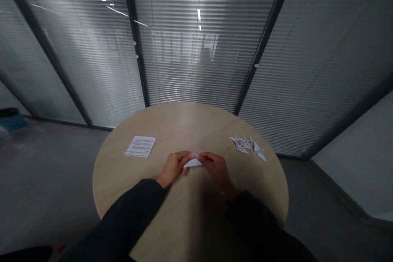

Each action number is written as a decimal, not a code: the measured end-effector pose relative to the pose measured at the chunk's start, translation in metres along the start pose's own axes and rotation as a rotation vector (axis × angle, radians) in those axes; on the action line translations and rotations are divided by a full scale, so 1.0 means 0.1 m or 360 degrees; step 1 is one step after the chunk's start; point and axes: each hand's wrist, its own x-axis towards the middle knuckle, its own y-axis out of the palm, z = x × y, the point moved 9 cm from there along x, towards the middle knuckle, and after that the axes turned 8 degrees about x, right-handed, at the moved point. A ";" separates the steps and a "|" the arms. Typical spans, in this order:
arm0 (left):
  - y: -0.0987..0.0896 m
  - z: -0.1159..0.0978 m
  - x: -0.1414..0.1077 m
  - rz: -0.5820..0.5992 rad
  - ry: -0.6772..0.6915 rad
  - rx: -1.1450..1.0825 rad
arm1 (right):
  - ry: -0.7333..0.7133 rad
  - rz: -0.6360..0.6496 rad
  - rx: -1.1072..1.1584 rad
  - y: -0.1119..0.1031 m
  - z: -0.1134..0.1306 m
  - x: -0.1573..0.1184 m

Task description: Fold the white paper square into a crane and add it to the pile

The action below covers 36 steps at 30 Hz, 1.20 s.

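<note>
Dark sleeves (pixel 123 221) reach in from the bottom of the view and rest along the near edge of a round pale-wood table (pixel 190 120); they end at the bare left hand (pixel 173 168) and right hand (pixel 216 168), which sit close together just forward of that edge, near the table's middle. Between them, a small piece of folded white paper (pixel 193 162) is pinched at its two ends; both grips are narrow, with the fingers closed on the paper and the knuckles raised. Holding it from both sides seems meant to keep the folds steady, with the table just beneath as support; how tightly it is held cannot be told. Left of the hands on the table lies a printed paper sheet (pixel 139 146), flat and within easy reach, perhaps kept there for reading; right of them, towards the far edge, sits a loose cluster of small pointed origami figures (pixel 247 146), apparently set aside from the working space; beyond the table's far edge stand glass partitions with inner blinds (pixel 196 69); grey floor (pixel 46 180) spreads around the table.
</note>
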 end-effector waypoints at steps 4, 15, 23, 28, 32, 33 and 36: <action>0.00 -0.01 0.01 0.0109 -0.0011 -0.0111 | 0.0024 -0.0105 0.0049 -0.14 -0.01 0.04; -0.18 -0.10 -0.03 -0.0126 0.0096 0.0363 | 0.0152 -0.0145 0.0212 -0.14 -0.05 0.05; -0.23 -0.04 -0.02 -0.0135 0.0027 0.0580 | 0.0235 -0.0118 0.0353 -0.12 -0.10 0.04; -0.24 -0.17 -0.02 -0.0172 0.0155 0.0471 | 0.0329 0.0065 0.0406 0.07 -0.18 -0.01; -0.16 -0.25 -0.03 -0.0176 0.0286 0.0346 | 0.0330 0.0174 0.0370 0.20 -0.14 -0.05; -0.15 -0.25 -0.04 -0.0194 0.0288 0.0377 | 0.0336 0.0183 0.0375 0.21 -0.13 -0.05; -0.14 -0.21 -0.05 -0.0230 0.0277 0.0500 | 0.0361 0.0199 0.0385 0.22 -0.11 -0.06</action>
